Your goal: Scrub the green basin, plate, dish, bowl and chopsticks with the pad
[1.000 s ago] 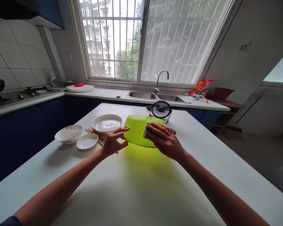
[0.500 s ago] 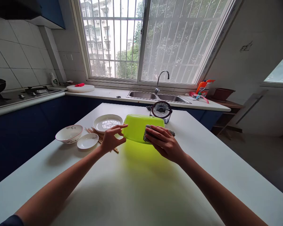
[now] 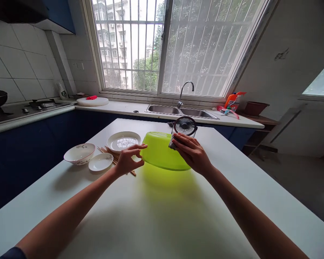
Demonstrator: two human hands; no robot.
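A translucent lime-green plastic basin (image 3: 162, 153) is held above the table with its bottom turned up and away. My left hand (image 3: 129, 159) pinches its rim at the left end, thumb below and fingers above. A dark grey cloth (image 3: 172, 142) is in my right hand (image 3: 193, 153), pressed against the basin's upper right side. Most of the cloth is hidden under the fingers. Near my left hand lie several wooden chopsticks (image 3: 115, 158), a white plate (image 3: 124, 140), a small white dish (image 3: 100, 162) and a flowered bowl (image 3: 79, 154).
Behind my right hand stands an object with a round black slatted face (image 3: 185, 126). The white table (image 3: 162, 223) spreads beneath my arms. Farther back are a double sink (image 3: 162, 109) with a tap (image 3: 181, 93), a stove (image 3: 29, 109) and a white round board (image 3: 93, 102).
My right hand has slid the cloth up from the basin's side toward its upper edge. The basin has tilted, its right end of the rim now lower. My left hand keeps its pinch.
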